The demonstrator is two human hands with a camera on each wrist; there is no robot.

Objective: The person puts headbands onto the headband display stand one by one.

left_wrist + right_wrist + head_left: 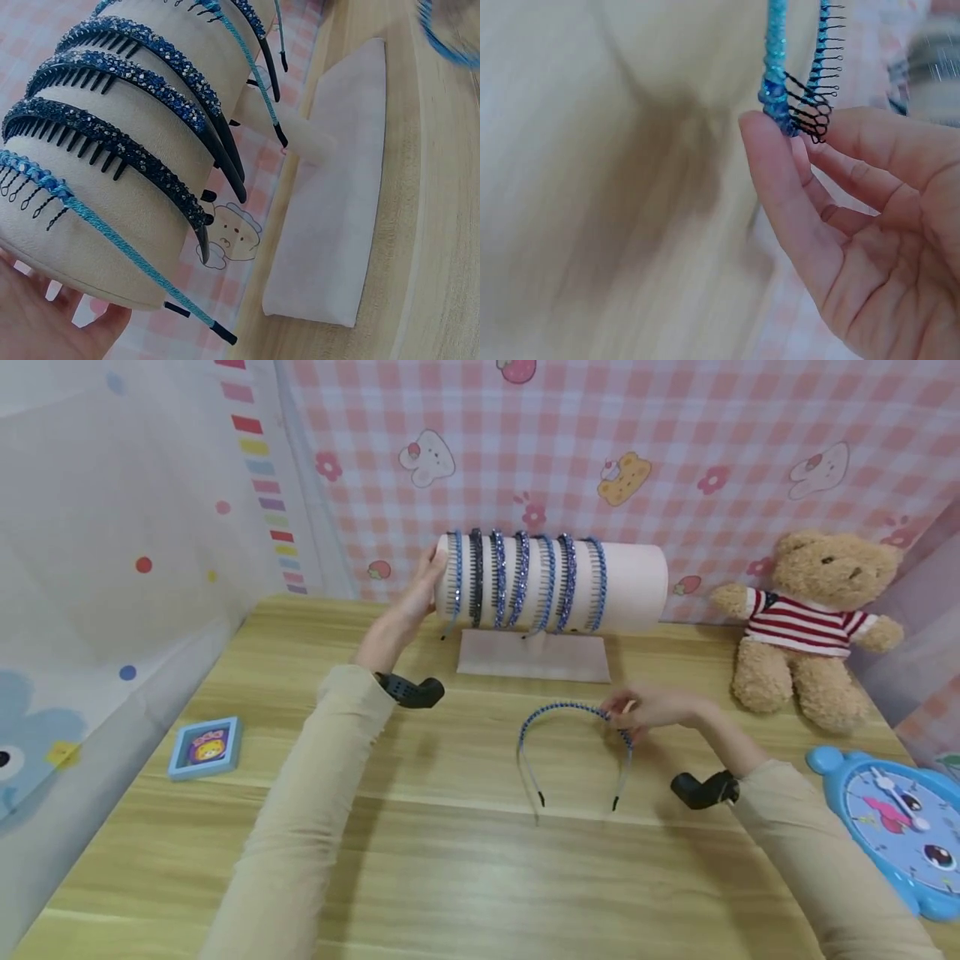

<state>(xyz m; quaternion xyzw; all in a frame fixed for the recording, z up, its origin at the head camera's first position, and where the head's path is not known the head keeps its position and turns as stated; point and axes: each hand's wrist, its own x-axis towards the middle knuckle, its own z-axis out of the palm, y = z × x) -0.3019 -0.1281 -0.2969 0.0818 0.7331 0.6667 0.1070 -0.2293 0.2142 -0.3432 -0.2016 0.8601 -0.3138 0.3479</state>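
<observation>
A blue braided headband with wire comb teeth is held up over the table, its two dark-tipped ends pointing down. My right hand pinches it on its right side between thumb and fingers. In the right wrist view the thumb presses the glittery blue band. My left hand holds the left end of a pale padded headband stand, with thumb and fingers against its rim; some fingertips are hidden. Several blue and black headbands sit side by side round the roll, nearest the left hand.
The stand's flat base rests on the wooden table. A teddy bear sits at the back right, with a blue clock in front of it. A small blue frame lies at the left.
</observation>
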